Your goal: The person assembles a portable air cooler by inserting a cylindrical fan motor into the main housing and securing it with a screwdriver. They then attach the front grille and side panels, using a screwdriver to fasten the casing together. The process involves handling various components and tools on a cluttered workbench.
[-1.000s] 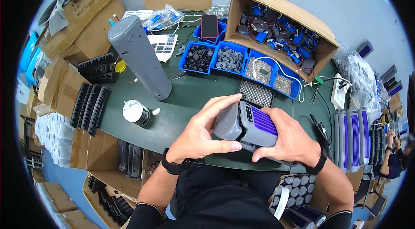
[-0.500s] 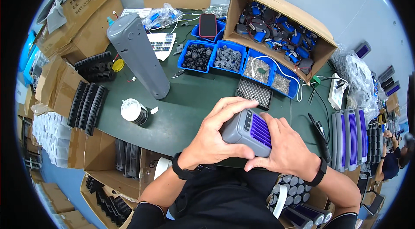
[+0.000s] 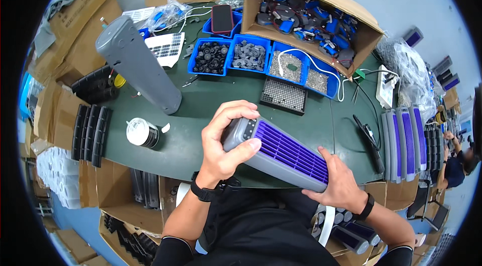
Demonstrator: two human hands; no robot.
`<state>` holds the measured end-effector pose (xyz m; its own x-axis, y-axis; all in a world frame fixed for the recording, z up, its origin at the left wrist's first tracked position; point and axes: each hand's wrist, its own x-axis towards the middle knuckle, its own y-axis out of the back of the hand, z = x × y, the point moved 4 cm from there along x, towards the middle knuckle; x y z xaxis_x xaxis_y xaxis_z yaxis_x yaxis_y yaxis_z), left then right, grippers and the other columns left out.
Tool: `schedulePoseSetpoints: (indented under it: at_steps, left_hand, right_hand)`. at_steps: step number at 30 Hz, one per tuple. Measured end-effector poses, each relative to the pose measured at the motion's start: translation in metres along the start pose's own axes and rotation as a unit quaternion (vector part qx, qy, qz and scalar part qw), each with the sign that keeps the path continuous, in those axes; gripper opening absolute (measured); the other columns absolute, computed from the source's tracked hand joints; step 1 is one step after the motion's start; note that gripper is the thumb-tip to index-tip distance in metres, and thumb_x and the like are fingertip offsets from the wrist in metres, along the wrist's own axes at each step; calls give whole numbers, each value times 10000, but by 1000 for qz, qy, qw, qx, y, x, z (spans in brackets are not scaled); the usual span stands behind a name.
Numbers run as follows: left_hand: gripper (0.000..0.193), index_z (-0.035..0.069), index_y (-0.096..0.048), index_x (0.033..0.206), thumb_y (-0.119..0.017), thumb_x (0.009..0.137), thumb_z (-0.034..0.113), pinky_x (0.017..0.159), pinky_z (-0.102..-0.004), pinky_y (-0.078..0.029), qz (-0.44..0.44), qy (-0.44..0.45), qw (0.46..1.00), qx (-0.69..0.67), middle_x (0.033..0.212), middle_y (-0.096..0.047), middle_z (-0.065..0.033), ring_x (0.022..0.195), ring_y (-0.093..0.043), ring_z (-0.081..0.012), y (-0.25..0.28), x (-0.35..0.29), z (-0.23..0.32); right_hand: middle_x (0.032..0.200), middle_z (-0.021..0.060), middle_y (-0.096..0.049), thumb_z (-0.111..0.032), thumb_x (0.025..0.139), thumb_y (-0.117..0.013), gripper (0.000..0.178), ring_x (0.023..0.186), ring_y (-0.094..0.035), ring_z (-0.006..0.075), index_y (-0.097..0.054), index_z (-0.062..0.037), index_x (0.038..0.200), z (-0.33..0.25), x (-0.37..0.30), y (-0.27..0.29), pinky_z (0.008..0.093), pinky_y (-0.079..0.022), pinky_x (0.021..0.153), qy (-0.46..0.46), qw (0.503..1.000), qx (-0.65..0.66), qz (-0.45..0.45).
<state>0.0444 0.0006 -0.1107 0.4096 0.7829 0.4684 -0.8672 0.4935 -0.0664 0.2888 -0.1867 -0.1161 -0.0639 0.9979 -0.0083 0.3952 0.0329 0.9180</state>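
Far left: stacked black slatted parts [image 3: 89,133] at the edge of the green surface [image 3: 201,110], w/ cardboard boxes beside. A tall grey tower housing [image 3: 136,63] lies tilted on the surface, and near it stands a white tape roll [image 3: 141,132]. Left hand [image 3: 227,140] is closed around the left end of a grey fan unit w/ purple grille [image 3: 281,153], thumb on the near side, fingers curled over the top end. Unit is held in the air above the near edge of the surface, slanting down to the right. Right hand [image 3: 337,185] grips its right end from below, thumb on the near edge. Far centre: row of blue bins [image 3: 251,57] w/ small parts, a black perforated tray [image 3: 284,96] just near of them, a phone [image 3: 221,18] on top. Far right: an open cardboard box [image 3: 311,12] of blue and black motors. Right edge: more grey-purple units [image 3: 404,143] standing side by side.
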Motion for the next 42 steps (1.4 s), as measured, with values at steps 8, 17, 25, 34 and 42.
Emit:
schedulePoseSetpoints:
  at_steps: [8,17,25,34,42]
  left_hand:
    - [571,-22,-655,1246,-806,764,245,1062,-417,-487,-13,-3,997,-75,1373,-597,-236,1229,-638,-300,14,-9,-7]
    - [1282,30,-352,1568,-1068,561,373,1114,-464,-478,-115,147,979,87,1463,-509,-195,1341,-560,-321,42,-67,-13]
    - [1149,65,-402,1500,-1065,590,291,1094,-437,-491,-108,206,970,74,1393,-528,-177,1293,-576,-291,52,-90,-27]
    - [1112,60,-419,1474,-1062,599,297,1051,-411,-518,-87,212,971,65,1390,-516,-168,1240,-594,-265,50,-86,-33]
    - [1126,60,-418,1480,-1064,588,295,1069,-415,-510,-61,231,969,56,1390,-522,-173,1257,-587,-276,51,-89,-30]
  right_hand:
    - [1229,263,-575,-253,667,-859,1033,1054,-612,422,-372,57,1524,-14,0,-14,496,-521,943,32,995,-20,97]
    - [1240,242,-570,-240,684,-845,946,1086,-597,396,-465,-7,1519,-19,-14,-35,517,-474,968,66,977,-140,146]
    - [1365,237,-567,-398,697,-942,1044,1233,-575,423,-463,-9,1539,-19,-10,-8,519,-465,1065,58,994,44,77]
    - [1478,208,-551,-321,663,-1015,1013,1391,-543,377,-530,-41,1507,38,-38,-32,460,-427,1166,-49,945,302,112]
    - [1450,211,-575,-273,669,-1009,978,1385,-539,393,-538,-36,1493,38,-30,-30,471,-425,1164,-25,944,310,110]
